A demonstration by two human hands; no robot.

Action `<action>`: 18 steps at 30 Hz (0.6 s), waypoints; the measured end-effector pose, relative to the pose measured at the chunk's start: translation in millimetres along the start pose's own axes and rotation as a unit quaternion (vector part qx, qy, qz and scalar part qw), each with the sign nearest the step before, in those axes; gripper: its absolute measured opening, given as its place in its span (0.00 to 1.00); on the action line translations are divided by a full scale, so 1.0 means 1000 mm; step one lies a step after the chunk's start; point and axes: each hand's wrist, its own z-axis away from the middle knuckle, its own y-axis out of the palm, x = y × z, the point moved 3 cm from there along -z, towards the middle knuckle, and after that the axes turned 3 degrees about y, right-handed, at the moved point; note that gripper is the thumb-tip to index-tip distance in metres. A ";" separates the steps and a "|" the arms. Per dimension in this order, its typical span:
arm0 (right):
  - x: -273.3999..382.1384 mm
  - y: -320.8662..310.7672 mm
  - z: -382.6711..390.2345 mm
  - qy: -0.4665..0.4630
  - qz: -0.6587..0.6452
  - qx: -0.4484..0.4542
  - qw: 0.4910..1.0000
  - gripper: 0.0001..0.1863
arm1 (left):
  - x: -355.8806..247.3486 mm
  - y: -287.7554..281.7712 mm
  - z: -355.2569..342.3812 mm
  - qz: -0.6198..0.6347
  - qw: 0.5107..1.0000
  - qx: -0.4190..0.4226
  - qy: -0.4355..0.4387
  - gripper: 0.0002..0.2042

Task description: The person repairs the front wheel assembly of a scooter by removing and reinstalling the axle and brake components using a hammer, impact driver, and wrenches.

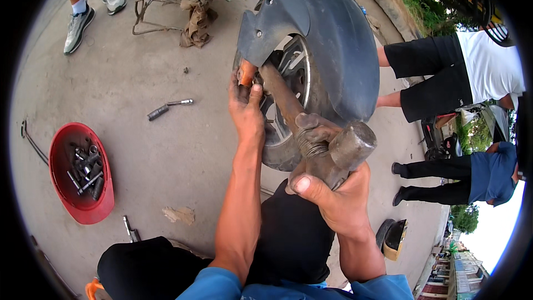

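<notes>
My right hand [344, 200] is closed around the head of a worn, dirty hammer [311, 147]. Wire is wound about the joint between its head and handle. The handle slants up and away, its far end beside the axle of a motorcycle's front wheel [277, 153]. My left hand [248, 108] grips the lower end of the orange fork leg [247, 72], thumb and fingers on either side of it by the axle. The handle partly covers the wheel's spokes. Above them curves a dark grey front fender [338, 39].
At left lies a red hard hat [83, 211] holding several sockets. A ratchet-like tool [169, 109] and another socket tool [131, 230] lie on the concrete. A cloth hangs on a bent wire frame [145, 11] at the back. Bystanders stand at the far left and the right.
</notes>
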 end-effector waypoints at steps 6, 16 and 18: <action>0.007 -0.002 -0.003 0.017 -0.064 0.034 0.997 0.35 | -0.005 0.007 0.001 0.010 1.000 -0.015 0.007 0.31; 0.008 0.030 -0.001 0.005 0.022 0.010 1.000 0.35 | -0.003 0.000 0.001 0.015 0.999 -0.027 -0.014 0.32; 0.007 0.026 0.000 -0.027 0.016 0.016 0.999 0.35 | -0.004 -0.002 -0.001 0.023 0.999 -0.036 -0.026 0.32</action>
